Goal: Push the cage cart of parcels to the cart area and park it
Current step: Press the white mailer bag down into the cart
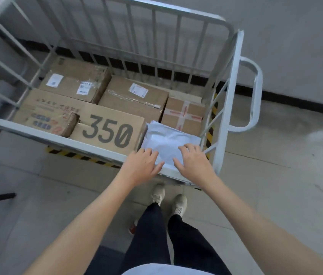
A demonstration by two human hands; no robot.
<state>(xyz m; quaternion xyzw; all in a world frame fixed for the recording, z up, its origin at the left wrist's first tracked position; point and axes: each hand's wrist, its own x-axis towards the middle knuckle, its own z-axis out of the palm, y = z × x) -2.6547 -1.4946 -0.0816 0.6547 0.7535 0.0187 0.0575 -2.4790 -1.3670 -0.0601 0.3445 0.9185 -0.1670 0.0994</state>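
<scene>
Nearest the camera, dark trousers and two pale lace-up shoes (169,197) are standing on a smooth grey tiled floor (275,195). Both bare forearms are reaching forward over the near rail of the cage cart (37,129), a white-painted frame of round metal tubes.

The left hand (141,165) is lying palm-down with its fingers spread and loosely flat, their tips touching the near edge of a crinkled white plastic mailer bag (166,141); it is gripping nothing. The right hand (193,162) is doing the same just beside it, fingers splayed and resting on the bag's wrinkled surface, closed around nothing.

Just left of the fingers, a flat cardboard box printed "350" (108,132) is lying in the cart. Beyond the fingertips, a small square carton crossed with red-and-white tape (184,114) is sitting against the cart's right side. Farther still, two larger brown cartons with white labels (134,96) (75,80) are filling the back. To the right of the fingers, a rounded tubular handle (254,94) is sticking out from the cart's end, and yellow-black hazard striping is showing on the cart's lower edge. Behind the vertical bars, a pale wall (275,36) with a dark skirting strip is running across.
</scene>
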